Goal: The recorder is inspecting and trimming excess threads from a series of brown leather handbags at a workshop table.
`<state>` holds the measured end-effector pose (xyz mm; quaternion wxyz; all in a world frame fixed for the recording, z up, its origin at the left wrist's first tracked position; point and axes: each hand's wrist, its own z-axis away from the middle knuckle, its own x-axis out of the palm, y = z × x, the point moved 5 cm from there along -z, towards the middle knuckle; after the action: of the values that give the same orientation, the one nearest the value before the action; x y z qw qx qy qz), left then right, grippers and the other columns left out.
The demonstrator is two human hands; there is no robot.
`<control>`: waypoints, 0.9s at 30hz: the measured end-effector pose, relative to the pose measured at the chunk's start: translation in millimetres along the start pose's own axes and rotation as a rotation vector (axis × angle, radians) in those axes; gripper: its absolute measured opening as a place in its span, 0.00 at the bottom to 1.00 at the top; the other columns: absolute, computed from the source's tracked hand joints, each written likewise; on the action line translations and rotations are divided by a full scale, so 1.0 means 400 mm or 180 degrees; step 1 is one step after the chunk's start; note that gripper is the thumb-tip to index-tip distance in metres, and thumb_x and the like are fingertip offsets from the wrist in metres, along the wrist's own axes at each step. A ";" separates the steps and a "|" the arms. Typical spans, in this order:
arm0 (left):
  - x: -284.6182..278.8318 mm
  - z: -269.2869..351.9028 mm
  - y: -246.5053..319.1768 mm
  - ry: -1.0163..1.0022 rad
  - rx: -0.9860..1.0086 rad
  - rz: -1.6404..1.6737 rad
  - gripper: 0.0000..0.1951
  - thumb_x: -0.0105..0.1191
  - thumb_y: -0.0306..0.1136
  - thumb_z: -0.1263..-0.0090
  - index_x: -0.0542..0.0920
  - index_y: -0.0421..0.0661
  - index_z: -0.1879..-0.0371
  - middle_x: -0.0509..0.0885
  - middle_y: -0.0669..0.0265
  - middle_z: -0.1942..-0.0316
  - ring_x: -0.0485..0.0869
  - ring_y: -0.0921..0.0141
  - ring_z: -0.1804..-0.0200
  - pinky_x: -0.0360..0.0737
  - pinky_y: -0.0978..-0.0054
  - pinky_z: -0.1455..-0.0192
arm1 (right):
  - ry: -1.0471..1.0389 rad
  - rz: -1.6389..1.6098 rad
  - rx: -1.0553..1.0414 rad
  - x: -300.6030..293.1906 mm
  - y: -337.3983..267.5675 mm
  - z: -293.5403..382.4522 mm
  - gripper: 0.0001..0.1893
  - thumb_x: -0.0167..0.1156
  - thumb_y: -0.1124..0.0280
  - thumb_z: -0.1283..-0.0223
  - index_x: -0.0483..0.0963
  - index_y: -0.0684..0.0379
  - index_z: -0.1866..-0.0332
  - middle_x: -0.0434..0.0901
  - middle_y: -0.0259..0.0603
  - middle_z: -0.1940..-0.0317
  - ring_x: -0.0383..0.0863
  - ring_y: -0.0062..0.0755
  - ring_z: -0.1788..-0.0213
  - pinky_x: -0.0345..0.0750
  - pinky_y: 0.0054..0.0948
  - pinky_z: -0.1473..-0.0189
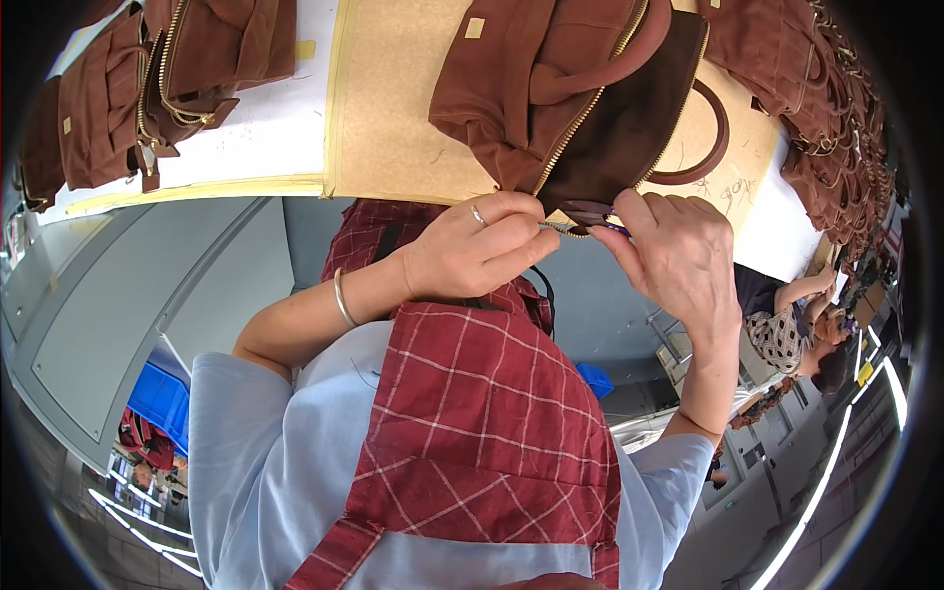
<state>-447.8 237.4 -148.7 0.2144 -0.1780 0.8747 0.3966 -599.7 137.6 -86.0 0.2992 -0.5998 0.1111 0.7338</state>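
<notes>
A brown fabric handbag point(490, 81) lies on the worktable with its brass-toothed zipper point(569, 144) undone, so the dark lining point(623, 133) shows. My left hand point(483, 240) pinches the near end of the zipper at the table's front edge. In my right hand point(682, 254) is a pair of small scissors or thread snips point(588, 212), its purple handle mostly hidden by the fingers. The blades lie beside the zipper end, close to my left fingertips; whether they touch it I cannot tell. One rolled handle point(712, 155) of the bag rests on the table to the right.
Brown board edged with yellow tape point(398, 96) covers the table's middle. Several similar bags point(228, 44) stand at the left, and a large heap of them point(833, 140) fills the right. Below the table is a blue bin point(161, 402). Another person point(778, 335) is at the far right.
</notes>
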 end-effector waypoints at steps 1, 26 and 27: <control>0.000 0.000 0.000 0.0040 -0.0022 -0.0010 0.15 0.65 0.23 0.53 0.86 0.41 0.62 0.77 0.66 0.69 0.83 0.64 0.57 0.83 0.72 0.63 | 0.0009 -0.0006 0.0005 0.001 0.000 0.000 0.18 0.69 0.55 0.40 0.73 0.58 0.68 0.73 0.37 0.81 0.78 0.37 0.77 0.75 0.35 0.71; 0.002 0.002 -0.008 0.0088 -0.0340 0.0296 0.12 0.71 0.27 0.48 0.86 0.47 0.63 0.82 0.66 0.66 0.85 0.66 0.60 0.77 0.73 0.62 | 0.0396 -0.2013 0.1125 0.046 0.046 0.060 0.09 0.74 0.67 0.44 0.82 0.56 0.61 0.85 0.37 0.73 0.81 0.35 0.77 0.76 0.29 0.73; 0.003 0.001 -0.008 0.0151 -0.0391 0.0358 0.12 0.71 0.27 0.47 0.86 0.46 0.63 0.82 0.66 0.66 0.85 0.66 0.60 0.78 0.72 0.62 | 0.0434 -0.2336 0.1217 0.060 0.037 0.073 0.10 0.74 0.70 0.44 0.83 0.56 0.58 0.86 0.37 0.73 0.82 0.35 0.77 0.77 0.29 0.73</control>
<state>-447.1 235.5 -151.4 0.1597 -0.1506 0.8622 0.4566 -634.4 148.3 -104.2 0.6387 -0.5805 0.0438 0.5032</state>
